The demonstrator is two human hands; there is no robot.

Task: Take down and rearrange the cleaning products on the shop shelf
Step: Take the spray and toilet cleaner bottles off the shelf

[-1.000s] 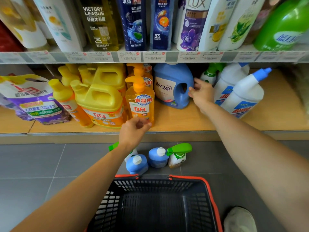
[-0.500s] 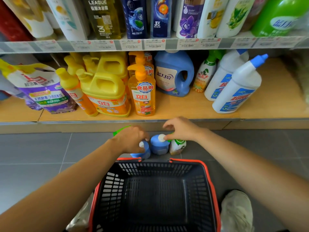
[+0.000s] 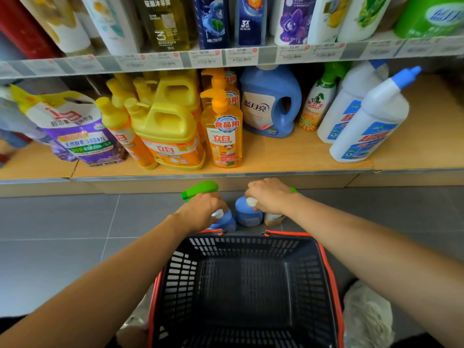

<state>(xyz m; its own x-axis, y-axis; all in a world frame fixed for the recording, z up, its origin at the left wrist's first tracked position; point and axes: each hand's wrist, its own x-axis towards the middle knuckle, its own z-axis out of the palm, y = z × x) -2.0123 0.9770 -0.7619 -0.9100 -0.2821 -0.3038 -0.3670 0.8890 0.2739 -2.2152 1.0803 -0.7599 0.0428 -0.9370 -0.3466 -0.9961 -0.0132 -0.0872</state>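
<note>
Two small blue bottles with white caps stand on the grey floor below the shelf. My left hand (image 3: 200,212) curls over the top of the left blue bottle (image 3: 224,222). My right hand (image 3: 271,197) grips the right blue bottle (image 3: 247,216) at its cap. A green-trigger spray bottle (image 3: 200,188) stands behind my left hand. A second spray bottle (image 3: 273,219) is mostly hidden under my right hand. On the wooden shelf (image 3: 288,154) stand yellow detergent jugs (image 3: 168,126), an orange pump bottle (image 3: 224,136), a blue detergent jug (image 3: 271,104) and white toilet-cleaner bottles (image 3: 371,121).
A black shopping basket with a red rim (image 3: 241,285) sits on the floor right in front of me, with nothing in it. A purple refill pouch (image 3: 75,131) leans at the shelf's left. An upper shelf (image 3: 226,57) holds shampoo bottles. White shoes flank the basket.
Both hands dropped from the shelf to the bottles on the floor. Since half a second ago they have settled onto the two blue bottles' tops.
</note>
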